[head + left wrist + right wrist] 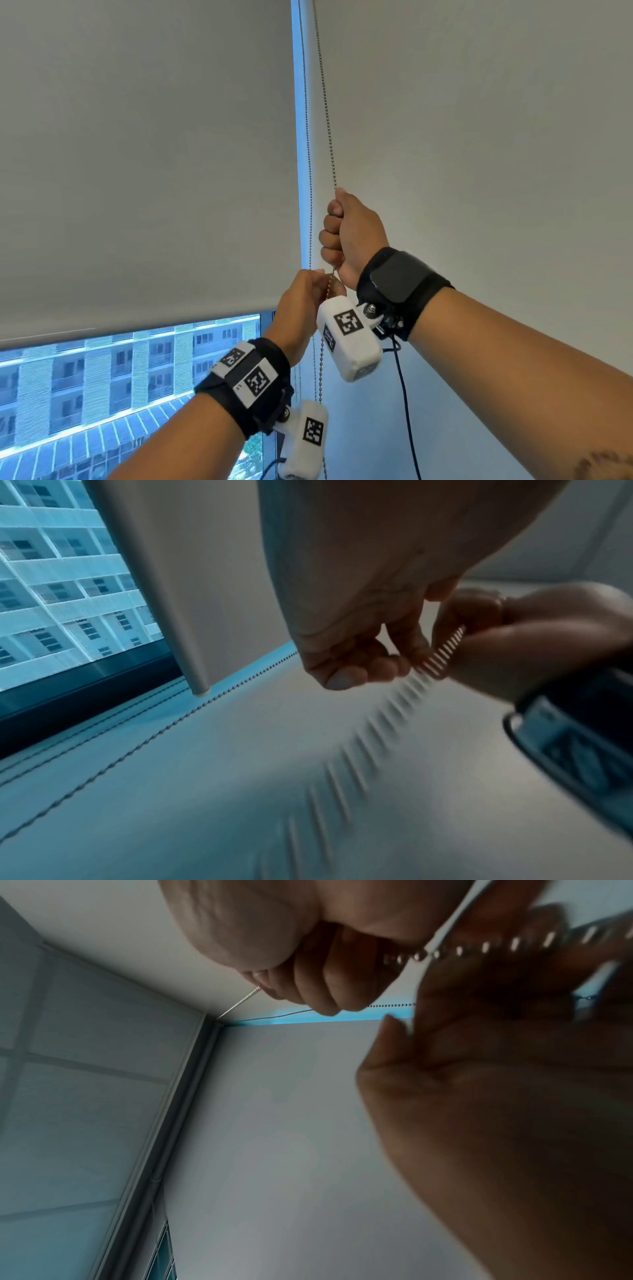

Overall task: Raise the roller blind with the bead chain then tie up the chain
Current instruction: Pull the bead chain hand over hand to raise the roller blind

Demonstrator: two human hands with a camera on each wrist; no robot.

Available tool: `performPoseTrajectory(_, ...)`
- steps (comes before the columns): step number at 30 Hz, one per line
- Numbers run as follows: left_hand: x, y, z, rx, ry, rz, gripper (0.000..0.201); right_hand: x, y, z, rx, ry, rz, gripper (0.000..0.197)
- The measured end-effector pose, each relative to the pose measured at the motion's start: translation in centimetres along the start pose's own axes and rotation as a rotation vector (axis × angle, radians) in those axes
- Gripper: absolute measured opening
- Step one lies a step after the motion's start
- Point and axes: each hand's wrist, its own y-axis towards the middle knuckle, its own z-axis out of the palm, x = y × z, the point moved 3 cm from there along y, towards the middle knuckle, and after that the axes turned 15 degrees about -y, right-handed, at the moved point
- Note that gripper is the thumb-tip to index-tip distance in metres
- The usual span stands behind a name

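Observation:
A grey roller blind [147,164] covers most of the window; its bottom bar [137,327] hangs a little above the lower panes. The metal bead chain [327,113] runs down the gap beside the white wall. My right hand [346,233] grips the nearer strand in a fist, the chain coming out below it [455,951]. Just beneath, my left hand [308,298] pinches the same strand [441,656] with fingertips. The farther strand [308,144] hangs free, and the loop drops below both hands [321,370].
A white wall [479,137] fills the right side. Through the uncovered glass a building [102,387] shows outside. White wrist camera pods [346,337] and a blue cable [406,411] hang under my wrists close to the chain.

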Motion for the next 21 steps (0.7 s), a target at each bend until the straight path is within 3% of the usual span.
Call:
performPoseTrajectory(9,-6.6,3.8,1.8,0.104,0.121,0.065,0.059,-3.1,-1.6,-0.1,0.072,-0.012,-0.042,0.041)
performPoseTrajectory(15,-8.6,5.0,4.2,0.076,-0.103,0.070,0.028,-4.4,-1.9,-0.4,0.175,-0.032,-0.045,0.041)
performPoseTrajectory(18,-8.0,5.3,4.4,0.046,-0.221,0.031,0.028,-4.4,-1.5,-1.4,0.262,-0.229,-0.089,0.038)
performPoseTrajectory(21,-7.5,5.6,3.3,0.028,-0.235,0.033,0.036,-3.9,-1.1,-3.4,0.340,-0.566,-0.124,0.021)
